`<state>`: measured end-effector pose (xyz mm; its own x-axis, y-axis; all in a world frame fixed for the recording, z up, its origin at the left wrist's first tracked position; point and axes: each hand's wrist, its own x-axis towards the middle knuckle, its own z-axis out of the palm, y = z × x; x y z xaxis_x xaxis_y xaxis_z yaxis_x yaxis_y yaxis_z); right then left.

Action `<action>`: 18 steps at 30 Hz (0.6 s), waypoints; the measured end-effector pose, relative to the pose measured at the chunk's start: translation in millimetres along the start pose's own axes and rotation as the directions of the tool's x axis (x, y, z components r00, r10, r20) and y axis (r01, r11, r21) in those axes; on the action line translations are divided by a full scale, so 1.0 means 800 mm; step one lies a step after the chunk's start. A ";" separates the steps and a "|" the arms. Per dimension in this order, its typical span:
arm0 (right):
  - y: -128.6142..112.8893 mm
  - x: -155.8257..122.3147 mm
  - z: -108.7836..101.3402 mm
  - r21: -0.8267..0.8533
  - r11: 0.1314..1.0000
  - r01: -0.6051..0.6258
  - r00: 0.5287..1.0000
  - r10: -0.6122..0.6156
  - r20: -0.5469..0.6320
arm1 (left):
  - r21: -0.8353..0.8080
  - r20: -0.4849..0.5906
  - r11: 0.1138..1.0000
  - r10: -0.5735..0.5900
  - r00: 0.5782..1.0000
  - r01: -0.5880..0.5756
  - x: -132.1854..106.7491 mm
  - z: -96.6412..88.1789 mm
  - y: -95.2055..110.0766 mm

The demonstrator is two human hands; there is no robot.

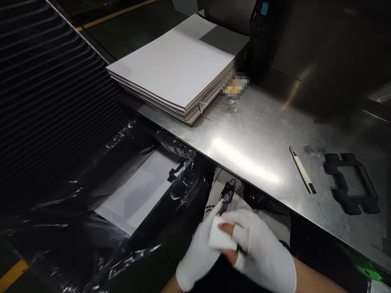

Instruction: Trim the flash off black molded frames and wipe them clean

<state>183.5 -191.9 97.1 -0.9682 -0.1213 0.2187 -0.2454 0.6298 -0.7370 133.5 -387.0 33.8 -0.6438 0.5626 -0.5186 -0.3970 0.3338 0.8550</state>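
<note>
My left hand [200, 250], in a white glove, is closed around a narrow black part [228, 195] that sticks up beyond the fingers; its lower end is hidden. My right hand [265, 248], in a white glove with bare thumb and fingertip, pinches a small white block-like pad [220, 238] against the left hand. Both hands are in front of the metal table's [253, 122] near edge. To their right on the table lie a white-handled craft knife [302, 169] and a flat black frame-shaped part [336, 183].
A stack of white sheets [177, 61] sits at the table's back left, beside a blurred colourful item [234, 85] and a dark bottle [259, 36]. Left of my hands, a black plastic-lined container [76, 199] holds white sheet [134, 191] and another black part [177, 170].
</note>
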 end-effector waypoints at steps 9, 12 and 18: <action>0.006 0.004 0.010 0.023 1.000 0.009 0.996 -0.011 0.093 | -0.007 -0.032 0.999 0.032 0.999 -0.033 0.003 -0.002 -0.009; 0.009 0.008 0.010 -0.074 0.995 -0.068 0.998 0.068 0.004 | -0.023 -0.054 0.999 0.024 0.998 -0.025 0.003 -0.003 -0.016; 0.008 0.016 0.002 0.004 1.000 -0.022 0.996 0.022 0.089 | -0.019 -0.067 0.999 0.049 0.997 -0.050 0.000 0.001 -0.008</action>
<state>169.6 -190.5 94.3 -0.9739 -0.1752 0.1446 -0.2237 0.6294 -0.7442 136.8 -388.5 28.6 -0.7052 0.5261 -0.4754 -0.3762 0.2907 0.8797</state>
